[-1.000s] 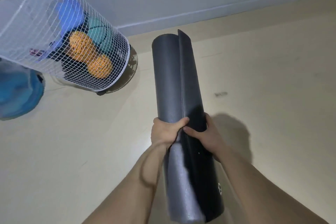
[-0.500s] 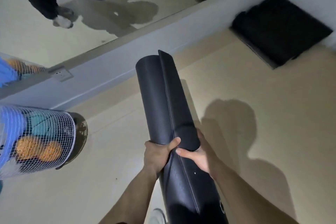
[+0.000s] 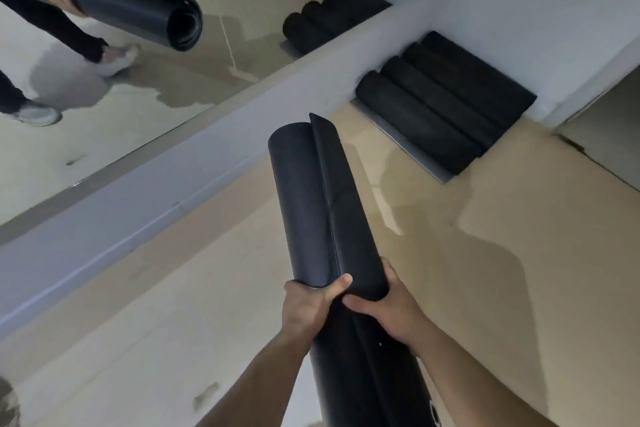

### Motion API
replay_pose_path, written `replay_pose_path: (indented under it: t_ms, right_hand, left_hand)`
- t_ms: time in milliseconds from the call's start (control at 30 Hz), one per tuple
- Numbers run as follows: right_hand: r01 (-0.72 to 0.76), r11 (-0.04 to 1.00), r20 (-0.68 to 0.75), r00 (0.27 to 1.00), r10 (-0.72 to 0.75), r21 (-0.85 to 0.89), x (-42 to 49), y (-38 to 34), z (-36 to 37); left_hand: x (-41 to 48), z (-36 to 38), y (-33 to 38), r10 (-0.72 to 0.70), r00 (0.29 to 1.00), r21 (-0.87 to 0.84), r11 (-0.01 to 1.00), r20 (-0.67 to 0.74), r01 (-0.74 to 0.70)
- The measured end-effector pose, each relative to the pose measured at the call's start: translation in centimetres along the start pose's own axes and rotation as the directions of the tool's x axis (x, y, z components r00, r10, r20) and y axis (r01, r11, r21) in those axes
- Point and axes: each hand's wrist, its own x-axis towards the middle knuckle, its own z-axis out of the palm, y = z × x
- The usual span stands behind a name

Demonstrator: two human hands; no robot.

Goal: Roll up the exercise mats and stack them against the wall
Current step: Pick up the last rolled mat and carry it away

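I carry a dark rolled exercise mat (image 3: 311,198) in front of me, pointing away toward the wall, its loose outer flap standing up along the top. My left hand (image 3: 304,308) grips the roll from the left, thumb over the flap. On the other side my right hand (image 3: 388,308) grips it, fingers curled under. Several rolled dark mats (image 3: 440,104) lie side by side on the floor in the corner against the white wall, ahead and to the right.
A wall mirror (image 3: 121,87) at the left shows a person's legs, the carried mat and the stacked mats. A grey baseboard (image 3: 138,198) runs below it. Beige floor (image 3: 502,288) lies between me and the stack. A doorway opening (image 3: 602,121) sits at far right.
The view has swung right and forward: the mesh ball basket has left the frame and the stacked mats in the corner are now closer. Both hands keep the same grip on the roll.
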Motion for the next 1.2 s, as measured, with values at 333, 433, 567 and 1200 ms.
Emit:
replay_pose_path:
  t_ms: [333,433,567,1200]
  right_hand:
    - [-0.099,0.991,0.057,0.993,0.104,-0.086,24.6,-2.2,-18.5]
    - [-0.115,0.983,0.07,0.99,0.126,-0.145,31.0,-3.0,-21.7]
    - [-0.145,0.958,0.091,0.981,0.172,-0.247,41.9,-2.6,-26.0]
    - [0.068,0.676,0.016,0.996,-0.082,-0.733,69.3,5.0,-37.5]
  left_hand:
    - [19.6,19.1,12.3,-0.09,0.994,-0.017,0.996,-0.058,0.089]
    - [24.8,22.5,14.7,-0.116,0.992,-0.062,0.992,-0.058,0.113]
    - [33.9,27.5,17.3,-0.153,0.986,-0.118,0.983,-0.072,0.144]
    - [60.7,46.2,18.8,-0.09,0.98,-0.332,0.943,-0.177,0.027]
